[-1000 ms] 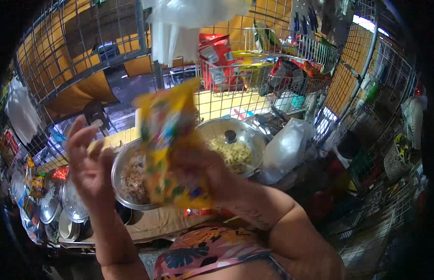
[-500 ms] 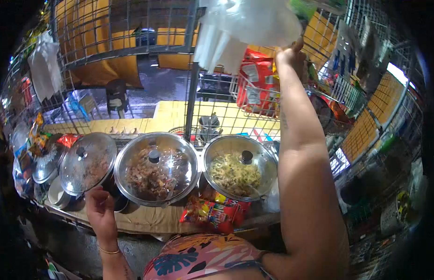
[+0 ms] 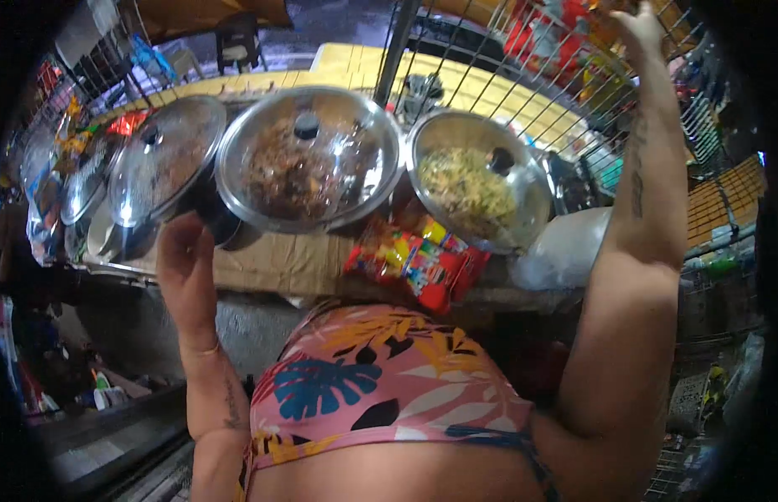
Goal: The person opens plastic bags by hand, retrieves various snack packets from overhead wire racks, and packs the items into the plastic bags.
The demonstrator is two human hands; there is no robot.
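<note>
My left hand (image 3: 186, 259) is raised at the counter's front edge, close to the lower rim of a tilted glass lid (image 3: 173, 163). Its fingers are loosely bent, with a gap to the thumb and nothing visible between; contact with the lid is unclear. At the upper right my right hand (image 3: 640, 32) reaches up by the wire grid, fingers apart and partly blurred near the frame's top. Below that arm lies a clear plastic bag (image 3: 564, 251). A glass-lidded pan of brown chopped food (image 3: 309, 167) sits at the centre, beside a lidded pan of pale yellow-green food (image 3: 481, 180).
Red snack packets (image 3: 422, 263) lie in front of the pans on brown cardboard (image 3: 276, 266). Wire grid (image 3: 481, 67) stands behind the pans, with a yellow tabletop (image 3: 355, 63) beyond. Red packs (image 3: 544, 38) hang at the grid. A dark chair (image 3: 238, 42) stands outside.
The view has tipped down, so the hanging plastic bags have left the top of the frame. My right hand now appears farther right, apart from those bags. The left hand stays near the lid.
</note>
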